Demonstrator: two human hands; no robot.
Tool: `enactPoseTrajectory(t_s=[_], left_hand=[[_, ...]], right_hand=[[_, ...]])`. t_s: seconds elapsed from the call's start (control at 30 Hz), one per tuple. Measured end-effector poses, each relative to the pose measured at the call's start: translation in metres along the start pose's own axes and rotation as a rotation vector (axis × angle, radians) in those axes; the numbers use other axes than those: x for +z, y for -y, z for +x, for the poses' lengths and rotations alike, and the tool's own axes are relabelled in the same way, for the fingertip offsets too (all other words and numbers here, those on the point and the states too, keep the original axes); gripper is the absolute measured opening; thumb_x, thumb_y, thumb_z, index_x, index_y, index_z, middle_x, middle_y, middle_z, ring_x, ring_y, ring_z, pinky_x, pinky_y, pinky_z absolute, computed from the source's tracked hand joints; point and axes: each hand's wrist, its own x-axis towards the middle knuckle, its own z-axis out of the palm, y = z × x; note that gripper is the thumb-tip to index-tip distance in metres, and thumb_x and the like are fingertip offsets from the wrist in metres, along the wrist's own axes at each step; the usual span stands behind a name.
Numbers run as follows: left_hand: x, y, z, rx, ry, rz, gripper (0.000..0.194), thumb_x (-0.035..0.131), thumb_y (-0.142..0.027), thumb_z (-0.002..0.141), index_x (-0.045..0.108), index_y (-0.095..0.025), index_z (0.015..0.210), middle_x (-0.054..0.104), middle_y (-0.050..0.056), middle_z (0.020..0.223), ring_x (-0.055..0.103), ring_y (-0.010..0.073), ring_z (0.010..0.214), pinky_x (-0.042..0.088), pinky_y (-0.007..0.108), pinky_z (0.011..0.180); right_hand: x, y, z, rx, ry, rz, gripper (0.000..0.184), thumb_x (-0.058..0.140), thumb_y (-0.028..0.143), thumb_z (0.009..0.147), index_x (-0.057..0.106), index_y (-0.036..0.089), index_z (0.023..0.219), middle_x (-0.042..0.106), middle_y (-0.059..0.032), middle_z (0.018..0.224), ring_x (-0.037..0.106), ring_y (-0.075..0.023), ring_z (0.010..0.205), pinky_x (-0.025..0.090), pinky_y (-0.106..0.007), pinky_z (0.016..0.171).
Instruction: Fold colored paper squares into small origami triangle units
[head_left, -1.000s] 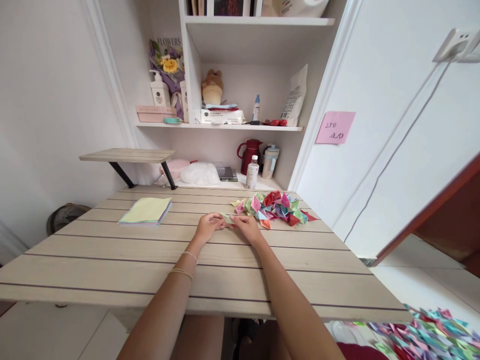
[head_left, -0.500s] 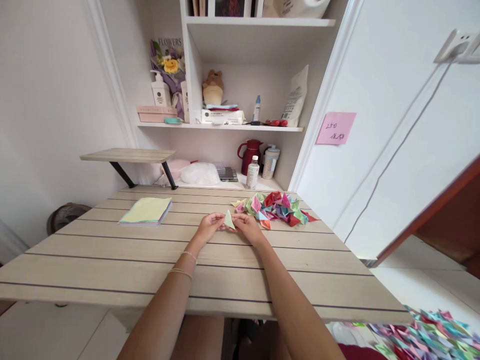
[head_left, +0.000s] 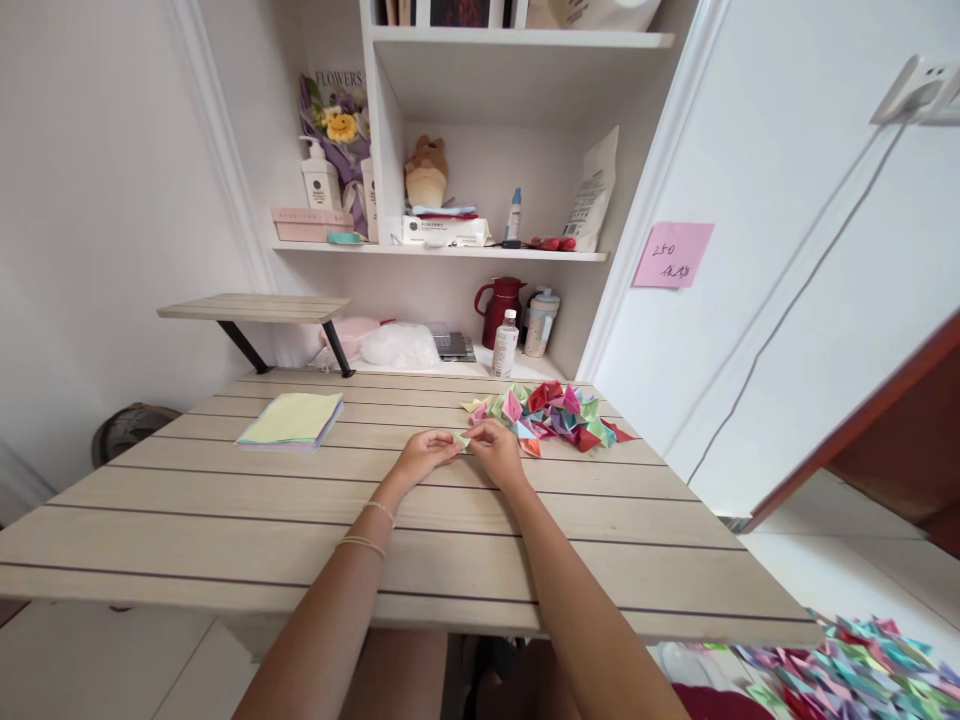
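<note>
Between my two hands, just above the middle of the table (head_left: 450, 515), is a small folded piece of light green paper (head_left: 462, 441). My left hand (head_left: 426, 456) pinches it from the left, with fingers curled round its edge. From the right, the fingertips of my right hand (head_left: 495, 452) close on the same paper. Much of the paper is hidden by my fingers. Just beyond my right hand lies a heap of folded coloured paper pieces (head_left: 555, 412) in red, pink, green and blue.
A stack of square paper (head_left: 291, 420), yellow on top, lies on the left. A raised wooden stand (head_left: 255, 308) is behind it. At the back stand a plastic bottle (head_left: 505, 345) and a red jug (head_left: 498, 308). More folded papers (head_left: 855, 670) cover the floor at right.
The green paper has turned from an upright triangle to a smaller, mostly covered shape. My right fingers have moved up and over it; my left hand stays almost in place.
</note>
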Motion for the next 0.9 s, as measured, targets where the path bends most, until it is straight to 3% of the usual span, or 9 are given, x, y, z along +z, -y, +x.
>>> enactPoseTrajectory(t_s=[0.53,0.8,0.9], left_hand=[[0.0015,-0.0053,-0.0024,-0.033,-0.005,-0.018,0.037,0.075,-0.025,0.055,0.057,-0.011,0.084,0.067,0.008,0.077,0.063,0.0155,0.071,0.05,0.03,0.069],[-0.0064,-0.0005,0.0035,0.18,-0.151,0.191,0.027,0.073,-0.023,0.054,0.064,-0.013,0.077,0.067,0.006,0.073,0.061,0.0147,0.067,0.047,0.026,0.067],[-0.0065,-0.0007,0.0013,0.258,-0.102,0.333,0.026,0.071,-0.024,0.057,0.067,-0.015,0.08,0.067,0.007,0.076,0.06,0.0159,0.068,0.047,0.027,0.067]], right_hand=[[0.0008,0.0003,-0.0014,-0.041,0.063,-0.055,0.012,0.055,0.018,0.066,0.067,0.019,0.07,0.061,-0.0051,0.079,0.056,-0.016,0.071,0.047,-0.028,0.062],[0.0017,0.0054,-0.0032,0.058,0.182,-0.049,0.024,0.053,0.02,0.067,0.065,0.019,0.089,0.065,-0.004,0.086,0.058,-0.0156,0.073,0.046,-0.026,0.062],[0.0008,0.0047,-0.0024,0.076,0.147,-0.077,0.031,0.058,0.027,0.067,0.063,0.02,0.097,0.065,-0.0042,0.086,0.059,-0.0162,0.071,0.045,-0.027,0.061]])
